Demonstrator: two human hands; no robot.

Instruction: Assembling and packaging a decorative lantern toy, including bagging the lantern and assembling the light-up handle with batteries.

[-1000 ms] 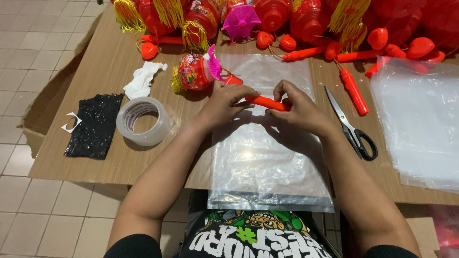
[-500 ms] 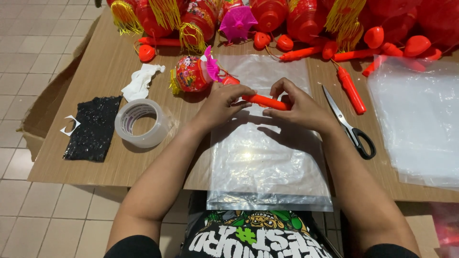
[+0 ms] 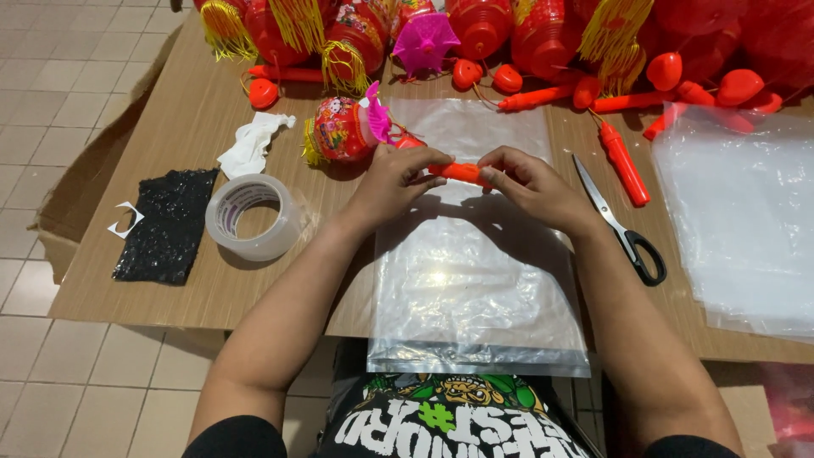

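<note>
At the centre of the frame, a person's left hand [image 3: 397,180] and right hand [image 3: 532,188] meet over a stack of clear plastic bags [image 3: 475,280], fingers of both pinched on an orange stick handle [image 3: 458,173] held level between them. The left hand grips the handle's left end, the right hand its right end; only a short middle stretch of orange shows between the fingertips. The handle runs toward a small red lantern [image 3: 341,131] with a pink frilled cap and yellow tassel, lying on its side just left of the hands at the upper edge of the bags.

The bags lie lengthwise on a brown cardboard work surface [image 3: 186,280], their lower edge overhanging the near side by the person's printed black shirt. To the right of the right hand, black-handled scissors [image 3: 623,225] lie shut, blades pointing up-left. Beyond them, at the right edge of the frame, sits a second pile of clear bags [image 3: 746,220]. Left of centre rests a roll of clear tape [image 3: 253,217], with a black glittery sheet [image 3: 165,222] beside it and a crumpled white tissue [image 3: 251,142] above. Across the top of the frame, more red lanterns [image 3: 483,25] with yellow tassels crowd together, loose orange-red handles [image 3: 623,161] scattered among them.
</note>
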